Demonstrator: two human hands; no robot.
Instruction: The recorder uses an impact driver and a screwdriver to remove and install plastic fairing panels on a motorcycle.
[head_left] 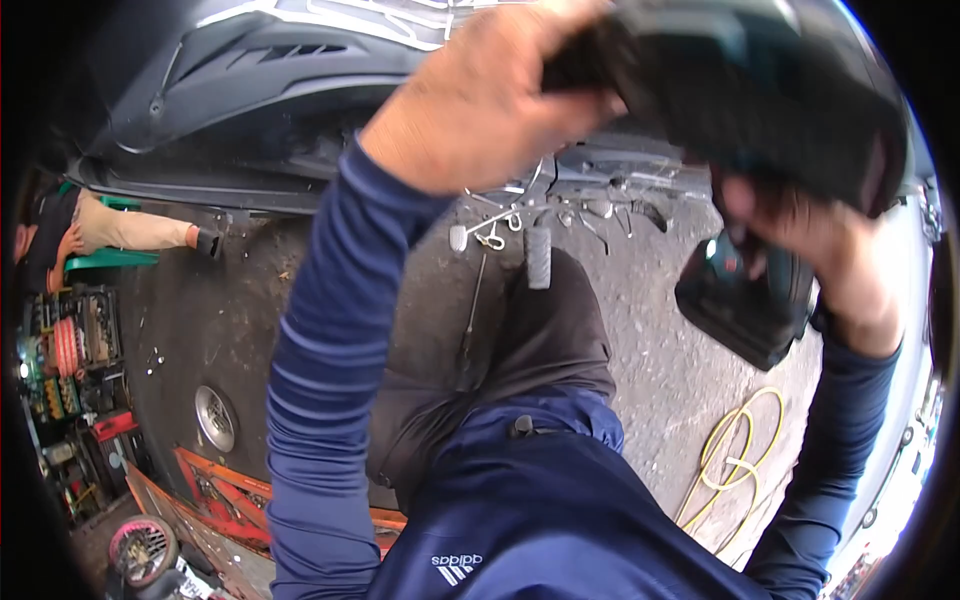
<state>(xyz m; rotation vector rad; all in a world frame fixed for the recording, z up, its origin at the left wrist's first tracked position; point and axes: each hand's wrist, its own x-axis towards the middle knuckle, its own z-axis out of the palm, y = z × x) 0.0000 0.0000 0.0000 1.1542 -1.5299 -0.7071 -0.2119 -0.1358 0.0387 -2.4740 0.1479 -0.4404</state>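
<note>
A dark cordless power tool [760,100] fills the upper right, close to the camera and smeared by motion. My right hand [810,230] is wrapped around its grip, with the bulky battery pack [745,305] hanging below. At the tool's narrower front end, my left hand [490,95] has its fingers and thumb closed around the black nose. Whatever is fitted in that nose cannot be made out. Behind both hands runs a dark vehicle panel [290,130] with vents. Below it hang a grey ribbed pedal [538,258] and a smaller pale pedal [459,238].
A seated person [130,225] is at far left on a green chair [110,260]. A silver wheel cover [215,418] and a coiled yellow hose [745,465] lie on the ground. Orange metal frames [215,490], a wheel [143,550] and tool shelves [75,350] stand lower left.
</note>
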